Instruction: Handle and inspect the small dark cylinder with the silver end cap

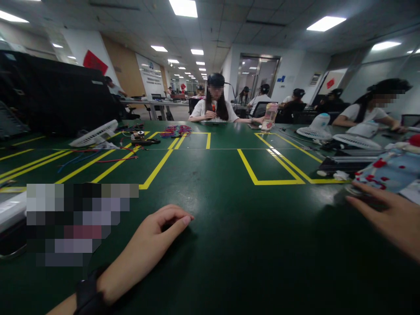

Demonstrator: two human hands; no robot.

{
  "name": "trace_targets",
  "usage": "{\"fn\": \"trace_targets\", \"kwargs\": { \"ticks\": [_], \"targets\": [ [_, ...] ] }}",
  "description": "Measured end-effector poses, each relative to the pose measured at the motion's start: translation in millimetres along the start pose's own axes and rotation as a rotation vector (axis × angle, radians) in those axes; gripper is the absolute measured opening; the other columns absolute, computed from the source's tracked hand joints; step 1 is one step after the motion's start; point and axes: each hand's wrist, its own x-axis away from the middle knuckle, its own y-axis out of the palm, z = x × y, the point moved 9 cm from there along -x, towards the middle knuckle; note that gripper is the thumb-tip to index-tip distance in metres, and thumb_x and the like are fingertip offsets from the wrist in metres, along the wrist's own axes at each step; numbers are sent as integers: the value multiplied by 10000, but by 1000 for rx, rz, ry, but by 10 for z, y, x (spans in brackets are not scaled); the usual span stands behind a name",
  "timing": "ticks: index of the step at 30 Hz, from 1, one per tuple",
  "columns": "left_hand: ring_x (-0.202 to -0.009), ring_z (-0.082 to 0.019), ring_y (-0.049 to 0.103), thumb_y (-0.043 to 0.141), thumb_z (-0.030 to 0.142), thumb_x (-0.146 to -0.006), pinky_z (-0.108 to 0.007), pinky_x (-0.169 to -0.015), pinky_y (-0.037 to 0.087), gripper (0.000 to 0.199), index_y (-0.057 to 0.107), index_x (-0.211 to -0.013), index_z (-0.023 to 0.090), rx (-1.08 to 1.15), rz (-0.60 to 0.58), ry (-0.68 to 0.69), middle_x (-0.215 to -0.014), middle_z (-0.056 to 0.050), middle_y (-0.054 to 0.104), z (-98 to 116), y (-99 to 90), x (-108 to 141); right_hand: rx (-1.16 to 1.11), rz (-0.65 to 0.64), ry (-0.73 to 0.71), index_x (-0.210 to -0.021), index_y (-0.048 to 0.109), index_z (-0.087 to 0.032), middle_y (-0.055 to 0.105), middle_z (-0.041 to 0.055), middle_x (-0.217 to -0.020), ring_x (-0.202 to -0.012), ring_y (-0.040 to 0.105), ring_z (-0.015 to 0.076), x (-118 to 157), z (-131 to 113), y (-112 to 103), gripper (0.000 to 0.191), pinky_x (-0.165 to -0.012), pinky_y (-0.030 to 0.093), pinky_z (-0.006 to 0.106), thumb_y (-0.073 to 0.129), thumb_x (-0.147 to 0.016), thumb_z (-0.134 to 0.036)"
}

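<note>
My left hand (166,227) rests on the dark green tabletop (223,245), its fingers curled and the thumb tip meeting the index finger. Nothing shows in it, and a black band (90,288) circles that wrist. At the right edge, my right hand (390,214) is held with thumb and fingers apart. It is close to a blurred dark object (356,190) that I cannot make out. Just beyond the fingers lies a light blue patterned cloth item (390,166) with red spots. Part of my right hand is cut off by the frame.
Yellow tape (278,182) marks boxes on the tabletop. White fan parts (95,133), loose wires (118,159) and a wire bundle (177,130) lie at left and back. More fan parts (315,131) and a bottle (269,117) stand right. A person (215,105) sits opposite.
</note>
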Motion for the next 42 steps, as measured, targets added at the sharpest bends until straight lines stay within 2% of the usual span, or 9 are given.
{"fn": "trace_targets", "kwargs": {
  "ticks": [4, 7, 11, 15, 19, 25, 31, 39, 42],
  "targets": [
    [-901, -210, 620, 523, 402, -894, -313, -806, 465, 218, 684, -871, 256, -22, -2, 10, -953, 2, 672, 22, 10, -6, -377, -57, -384, -1236, 534, -270, 581, 20, -1164, -941, 591, 137, 404, -1290, -51, 406, -816, 480, 262, 566, -854, -402],
    [-900, -213, 617, 516, 401, -894, -322, -810, 472, 225, 685, -880, 252, -50, 8, 21, -954, -5, 676, 25, 2, 7, -641, -238, -615, -1253, 494, -295, 550, -3, -1189, -1045, 550, 109, 767, -2198, -51, 393, -890, 479, 223, 558, -866, -316],
    [-906, -216, 615, 506, 400, -900, -334, -821, 476, 232, 687, -889, 256, -112, -1, 44, -959, -7, 676, 51, 19, 14, -832, -437, -643, -1233, 489, -321, 533, -16, -1161, -999, 547, 76, 1004, -2754, 35, 386, -861, 489, 192, 556, -860, -245],
    [-864, -217, 619, 522, 382, -894, -340, -782, 491, 216, 681, -977, 262, -196, 9, 54, -968, -16, 680, 218, 87, -7, -924, -475, -547, -1237, 441, -335, 531, -25, -1143, -1000, 541, 76, 1026, -2751, 172, 445, -872, 486, 203, 598, -832, -240],
    [-878, -190, 604, 542, 330, -901, -318, -798, 487, 220, 638, -1093, 283, -169, 4, 200, -1018, -10, 653, 655, 292, -30, -1006, -509, -412, -1284, 332, -329, 559, -32, -1102, -979, 559, 79, 1020, -2652, 325, 613, -891, 486, 216, 667, -777, -248],
    [-848, -163, 598, 602, 184, -865, -272, -755, 468, 126, 704, -835, 251, -144, -10, 338, -906, 7, 636, 1045, 491, -82, -1001, -607, -439, -1257, 369, -326, 563, -44, -1143, -1002, 557, 85, 1044, -2726, 348, 614, -871, 477, 207, 709, -749, -265],
    [-863, -159, 589, 572, 207, -892, -276, -779, 457, 126, 684, -852, 248, -112, 65, 289, -902, 11, 618, 883, 277, -63, -940, -592, -439, -1220, 433, -332, 549, -62, -1155, -1004, 545, 77, 1020, -2690, 294, 520, -888, 459, 204, 676, -769, -246],
    [-896, -212, 583, 625, 280, -852, -351, -790, 429, 100, 720, -824, 295, -338, -106, 260, -929, 15, 660, 565, 593, -86, -944, -525, -514, -1229, 463, -286, 552, -7, -1152, -1018, 544, 108, 1054, -2745, 189, 477, -904, 467, 239, 640, -789, -227],
    [-918, -228, 581, 618, 315, -856, -377, -814, 425, 110, 726, -878, 322, -331, -115, 244, -952, 6, 665, 538, 612, -88, -902, -453, -478, -1206, 478, -274, 560, 7, -1131, -1001, 558, 117, 948, -2559, 134, 425, -886, 486, 246, 624, -807, -261]
  ]
}}
